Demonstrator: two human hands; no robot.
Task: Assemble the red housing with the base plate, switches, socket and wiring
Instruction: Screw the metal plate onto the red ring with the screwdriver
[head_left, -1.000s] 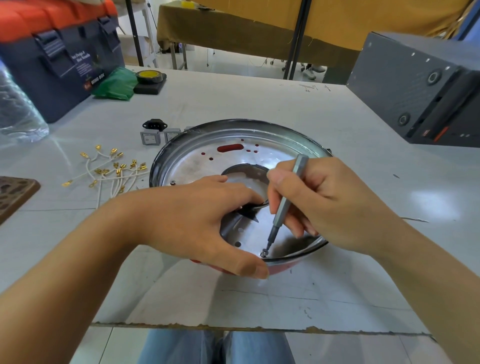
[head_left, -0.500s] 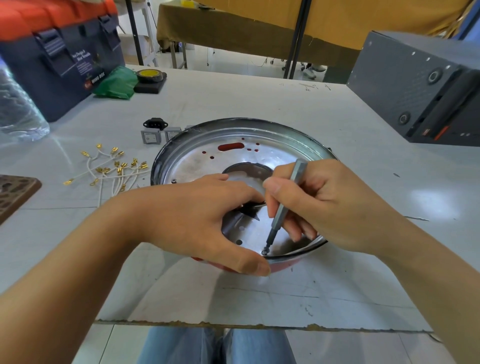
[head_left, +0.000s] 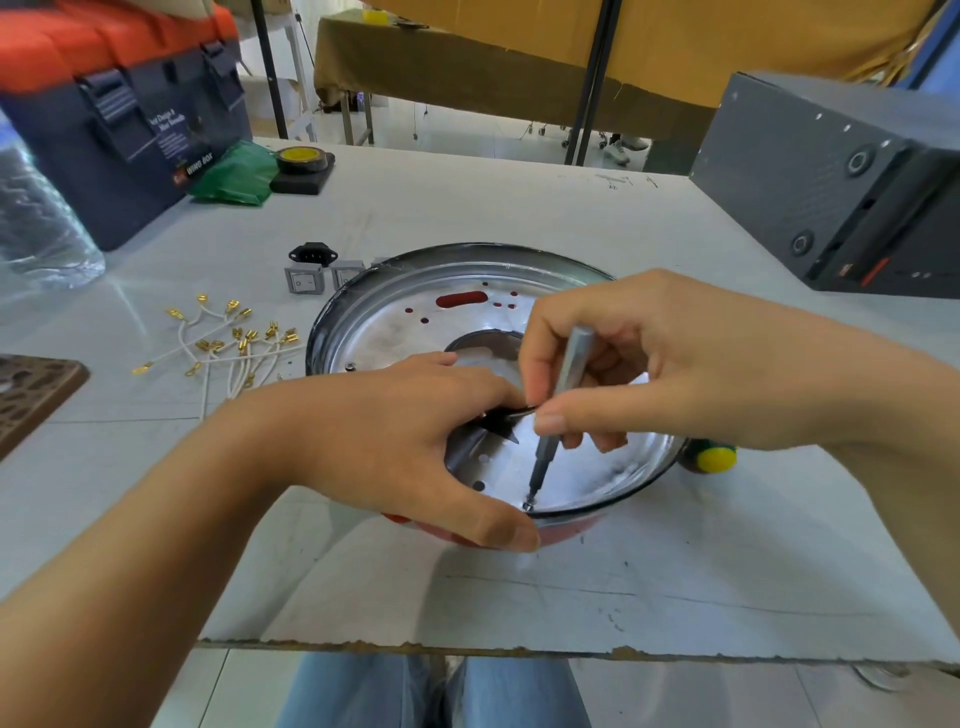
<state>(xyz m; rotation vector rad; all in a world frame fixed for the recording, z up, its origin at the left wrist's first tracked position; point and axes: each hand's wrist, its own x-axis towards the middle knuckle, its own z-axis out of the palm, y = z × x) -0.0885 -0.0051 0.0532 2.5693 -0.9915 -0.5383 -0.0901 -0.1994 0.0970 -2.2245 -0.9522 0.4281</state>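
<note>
Head view: the red housing (head_left: 563, 530) sits near the front edge of the table (head_left: 519, 208), towards the middle, with the shiny metal base plate (head_left: 410, 332) seated inside it. The left hand (head_left: 395, 441) grips the near rim, thumb curled over the outer wall and fingers hooked into the plate's central opening. The right hand (head_left: 670, 364) pinches a slim grey screwdriver (head_left: 563, 384), its tip set on a screw (head_left: 528, 504) at the plate's near edge.

Change noted: against the frames a second ago, the right hand's fingers have shifted round the shaft, the driver stands more upright, and the tip stays on the same screw. Judgement: the screw is being turned down, so the plate is partly fastened and not yet secure.

Outstanding parts lie untouched beyond the housing, towards the left edge: the black socket (head_left: 312, 254), two grey switches (head_left: 306, 280) and the white wiring (head_left: 228, 343) with gold terminals.

Surface and room: a yellow-ended tool handle (head_left: 716, 457) lies just right of the housing. A toolbox (head_left: 124, 114), green bag (head_left: 234, 174) and tape roll (head_left: 304, 158) occupy the far left corner; a grey cabinet (head_left: 841, 176) the far right. Cloth-draped tables stand behind
</note>
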